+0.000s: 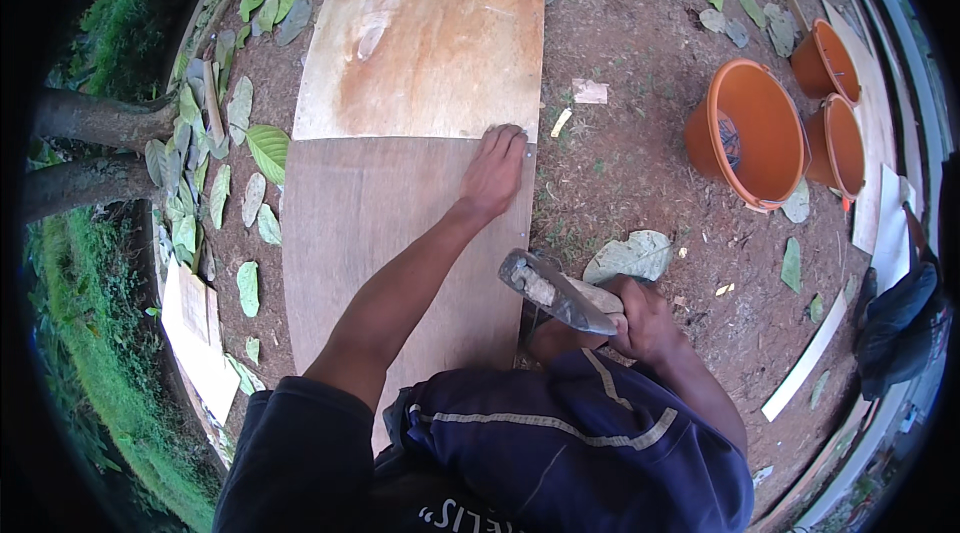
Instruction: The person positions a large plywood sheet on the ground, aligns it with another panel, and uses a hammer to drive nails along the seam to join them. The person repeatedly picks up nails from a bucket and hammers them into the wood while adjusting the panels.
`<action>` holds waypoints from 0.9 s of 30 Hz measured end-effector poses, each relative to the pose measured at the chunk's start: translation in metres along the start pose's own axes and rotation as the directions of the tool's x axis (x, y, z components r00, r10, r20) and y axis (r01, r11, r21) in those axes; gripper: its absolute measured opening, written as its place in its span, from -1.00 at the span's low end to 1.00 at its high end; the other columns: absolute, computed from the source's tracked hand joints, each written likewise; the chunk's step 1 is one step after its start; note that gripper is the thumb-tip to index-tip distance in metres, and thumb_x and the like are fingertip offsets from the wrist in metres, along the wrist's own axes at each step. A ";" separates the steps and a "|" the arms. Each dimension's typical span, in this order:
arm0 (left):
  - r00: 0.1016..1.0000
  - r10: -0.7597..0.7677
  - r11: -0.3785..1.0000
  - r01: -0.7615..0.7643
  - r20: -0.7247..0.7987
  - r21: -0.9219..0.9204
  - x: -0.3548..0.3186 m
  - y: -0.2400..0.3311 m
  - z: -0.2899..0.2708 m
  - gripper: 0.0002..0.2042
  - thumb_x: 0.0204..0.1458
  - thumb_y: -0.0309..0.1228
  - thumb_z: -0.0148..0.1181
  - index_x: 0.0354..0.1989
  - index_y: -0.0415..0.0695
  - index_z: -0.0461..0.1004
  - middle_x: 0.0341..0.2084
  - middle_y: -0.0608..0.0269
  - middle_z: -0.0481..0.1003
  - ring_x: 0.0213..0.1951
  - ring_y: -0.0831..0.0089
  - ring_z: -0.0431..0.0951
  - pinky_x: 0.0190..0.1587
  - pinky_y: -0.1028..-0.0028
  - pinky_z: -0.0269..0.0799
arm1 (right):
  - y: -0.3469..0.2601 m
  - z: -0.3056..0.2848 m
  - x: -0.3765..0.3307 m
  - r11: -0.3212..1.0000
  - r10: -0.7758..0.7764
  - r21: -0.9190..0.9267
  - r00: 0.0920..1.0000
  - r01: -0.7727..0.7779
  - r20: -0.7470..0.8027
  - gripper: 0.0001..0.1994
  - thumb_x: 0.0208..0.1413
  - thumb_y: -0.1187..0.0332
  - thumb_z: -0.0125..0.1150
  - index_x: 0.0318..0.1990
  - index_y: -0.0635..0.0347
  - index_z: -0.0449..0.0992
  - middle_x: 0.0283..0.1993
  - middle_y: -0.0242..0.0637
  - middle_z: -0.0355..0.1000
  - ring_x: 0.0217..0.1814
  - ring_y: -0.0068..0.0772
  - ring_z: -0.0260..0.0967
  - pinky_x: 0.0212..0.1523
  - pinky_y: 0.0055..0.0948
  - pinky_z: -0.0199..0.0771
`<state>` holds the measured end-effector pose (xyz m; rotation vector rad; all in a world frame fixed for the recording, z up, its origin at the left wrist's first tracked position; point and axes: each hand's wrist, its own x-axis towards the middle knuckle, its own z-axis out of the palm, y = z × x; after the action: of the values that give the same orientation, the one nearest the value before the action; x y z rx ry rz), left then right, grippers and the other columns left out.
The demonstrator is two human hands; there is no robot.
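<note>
Left hand [493, 171] presses flat, fingers spread, on the thin, stiff, light board [400, 233]; right hand [645, 318] grips the heavy, rigid hammer [555, 291] by its handle.

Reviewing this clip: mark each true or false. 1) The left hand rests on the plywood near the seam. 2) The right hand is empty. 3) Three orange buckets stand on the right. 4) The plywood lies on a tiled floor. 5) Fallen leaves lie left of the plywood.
1) True: the left hand presses on the plywood by the seam at its right edge.
2) False: the right hand grips a hammer.
3) True: three orange buckets stand together.
4) False: it lies on bare dirt.
5) True: leaves lie along its left side.
</note>
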<state>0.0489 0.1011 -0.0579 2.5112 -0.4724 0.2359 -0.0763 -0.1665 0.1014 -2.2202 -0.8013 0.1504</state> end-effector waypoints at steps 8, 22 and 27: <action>0.999 0.018 0.999 -0.017 -0.029 0.040 -0.003 -0.006 0.003 -0.74 0.16 -0.58 0.01 0.03 -0.29 0.36 0.07 -0.06 0.38 0.20 -0.02 0.32 0.29 0.13 0.26 | 0.013 0.007 -0.002 0.955 0.296 -0.044 0.954 -0.294 0.053 -0.63 0.35 0.09 0.05 -0.17 0.30 0.36 -0.50 0.05 0.45 -0.45 0.21 0.47 -0.41 0.02 0.47; 1.000 0.023 1.000 -0.023 -0.021 0.017 0.003 0.002 0.000 -0.74 0.15 -0.58 0.03 0.03 -0.30 0.36 0.07 -0.07 0.38 0.20 -0.02 0.32 0.28 0.13 0.26 | 0.022 0.028 -0.029 0.981 0.193 0.004 0.979 -0.193 -0.064 -0.61 0.40 0.05 -0.05 -0.12 0.29 0.37 -0.44 0.04 0.49 -0.35 0.32 0.50 -0.31 0.14 0.47; 0.999 0.019 0.998 -0.017 -0.035 0.057 0.006 0.000 0.003 -0.72 0.14 -0.59 0.04 0.03 -0.30 0.36 0.08 -0.06 0.38 0.20 -0.02 0.32 0.28 0.13 0.26 | 0.045 0.056 -0.029 0.846 0.534 -0.139 0.812 -0.515 0.238 -0.65 0.40 0.11 -0.02 -0.07 0.31 0.36 -0.40 0.13 0.46 -0.35 0.34 0.46 -0.33 0.08 0.47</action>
<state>0.0547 0.0974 -0.0590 2.5543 -0.4808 0.3041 -0.0966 -0.1717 0.0266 -2.4703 -0.3007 0.7187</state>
